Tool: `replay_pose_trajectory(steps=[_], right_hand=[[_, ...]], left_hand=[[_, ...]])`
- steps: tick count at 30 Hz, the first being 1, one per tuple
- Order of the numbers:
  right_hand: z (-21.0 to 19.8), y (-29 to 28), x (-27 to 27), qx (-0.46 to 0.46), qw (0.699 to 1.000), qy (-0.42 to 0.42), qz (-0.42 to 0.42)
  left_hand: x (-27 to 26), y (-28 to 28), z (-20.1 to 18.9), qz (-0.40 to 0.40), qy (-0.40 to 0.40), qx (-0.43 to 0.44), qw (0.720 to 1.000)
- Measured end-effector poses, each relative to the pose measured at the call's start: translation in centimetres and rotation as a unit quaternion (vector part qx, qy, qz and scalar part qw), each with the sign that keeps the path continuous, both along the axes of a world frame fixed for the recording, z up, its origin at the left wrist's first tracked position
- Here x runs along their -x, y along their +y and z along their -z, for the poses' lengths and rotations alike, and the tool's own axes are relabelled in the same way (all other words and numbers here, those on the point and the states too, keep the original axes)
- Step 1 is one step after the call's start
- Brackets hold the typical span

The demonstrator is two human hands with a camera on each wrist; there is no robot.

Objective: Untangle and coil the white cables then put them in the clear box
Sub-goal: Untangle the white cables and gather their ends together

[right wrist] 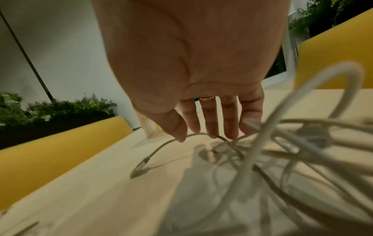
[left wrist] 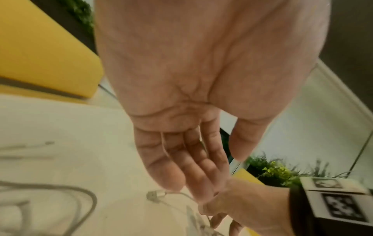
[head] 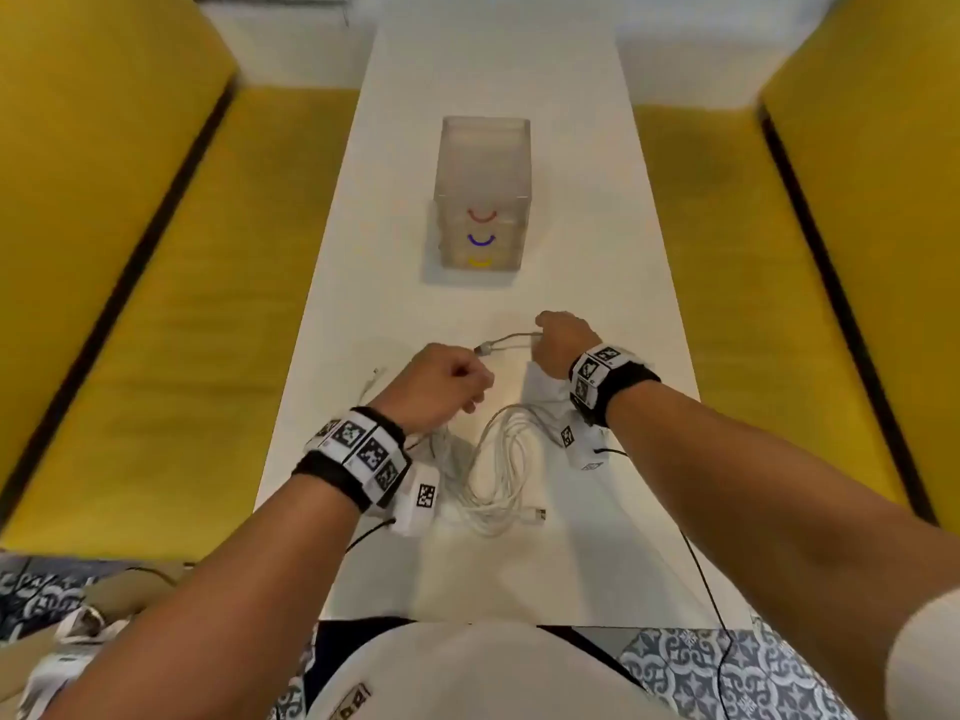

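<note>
A tangle of white cables (head: 498, 475) lies on the white table (head: 597, 241), between my wrists and toward the near edge. My right hand (head: 563, 345) pinches one thin cable just beyond the tangle, and its plug end (head: 484, 349) sticks out to the left. The right wrist view has my fingertips (right wrist: 210, 132) on that cable's arc, with the plug (right wrist: 141, 166) low over the table. My left hand (head: 449, 379) hovers beside the plug with fingers loosely curved and nothing in the palm (left wrist: 181, 159). The clear box (head: 485, 194) stands farther back on the table, apart from both hands.
Yellow benches run along both sides of the narrow table, left (head: 156, 304) and right (head: 779, 304). The box front carries red, blue and yellow curved marks. A loose plug (head: 537, 516) pokes out of the tangle near me. Another thin cable end (head: 375, 379) lies left of my left hand.
</note>
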State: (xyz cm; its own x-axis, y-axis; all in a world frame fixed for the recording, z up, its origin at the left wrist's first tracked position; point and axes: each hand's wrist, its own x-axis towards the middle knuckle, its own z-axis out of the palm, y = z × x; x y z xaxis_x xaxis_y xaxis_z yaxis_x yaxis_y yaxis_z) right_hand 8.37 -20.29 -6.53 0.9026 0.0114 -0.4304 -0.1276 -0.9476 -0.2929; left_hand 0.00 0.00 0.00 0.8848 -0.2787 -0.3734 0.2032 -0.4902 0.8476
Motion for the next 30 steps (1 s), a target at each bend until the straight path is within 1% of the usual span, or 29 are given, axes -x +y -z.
replay_pose_trajectory(steps=[1,3,6,8,10,12,14,16,18,20,22,24,27,30], right_hand=[[0.0,0.1,-0.1,0.017,1.0,0.005,-0.006],[0.2,0.2,-0.2,0.027,1.0,-0.008,0.01],[-0.7,0.8,0.6,0.012,0.999,-0.039,0.023],[-1.4,1.0,1.1,-0.045,0.994,-0.095,0.018],[-2.4,1.2,2.1,-0.129,0.983,-0.128,-0.009],[-3.7,1.6,3.5,-0.199,0.968,-0.145,-0.053],[-4.7,1.6,4.8,-0.256,0.952,-0.153,-0.068],[-5.2,1.5,5.7,-0.299,0.942,-0.143,-0.055],[-5.6,1.5,6.6,-0.336,0.934,-0.118,-0.027],[-5.9,1.5,7.6,-0.377,0.92,-0.105,0.005],[-5.9,1.3,8.5,-0.402,0.909,-0.105,0.026],[-5.5,0.8,9.5,-0.405,0.91,-0.09,0.032],[-4.6,-0.4,11.5,-0.403,0.912,-0.067,0.036],[-3.5,-1.4,13.2,-0.426,0.901,-0.065,0.042]], left_hand=[[-1.1,-0.7,0.6,-0.02,0.003,0.0,1.0],[-2.8,-1.7,1.7,-0.056,0.028,-0.009,0.998],[-3.6,-3.3,3.5,-0.059,0.096,-0.024,0.993],[-4.0,-3.8,4.1,-0.078,0.133,-0.019,0.988],[-4.5,-4.3,4.0,-0.123,0.135,0.021,0.983],[-4.9,-4.5,3.5,-0.165,0.106,0.074,0.978],[-5.0,-4.6,2.5,-0.207,0.072,0.133,0.966],[-5.4,-4.9,1.0,-0.27,0.051,0.213,0.938],[-6.0,-5.0,-1.1,-0.325,0.045,0.294,0.898],[-6.8,-4.8,-3.4,-0.341,0.031,0.349,0.872],[-7.6,-4.3,-6.0,-0.331,0.004,0.378,0.864],[-8.2,-3.4,-9.0,-0.318,-0.033,0.392,0.863],[-8.6,-2.0,-14.0,-0.299,-0.094,0.421,0.851],[-8.0,-0.8,-18.0,-0.287,-0.147,0.438,0.839]])
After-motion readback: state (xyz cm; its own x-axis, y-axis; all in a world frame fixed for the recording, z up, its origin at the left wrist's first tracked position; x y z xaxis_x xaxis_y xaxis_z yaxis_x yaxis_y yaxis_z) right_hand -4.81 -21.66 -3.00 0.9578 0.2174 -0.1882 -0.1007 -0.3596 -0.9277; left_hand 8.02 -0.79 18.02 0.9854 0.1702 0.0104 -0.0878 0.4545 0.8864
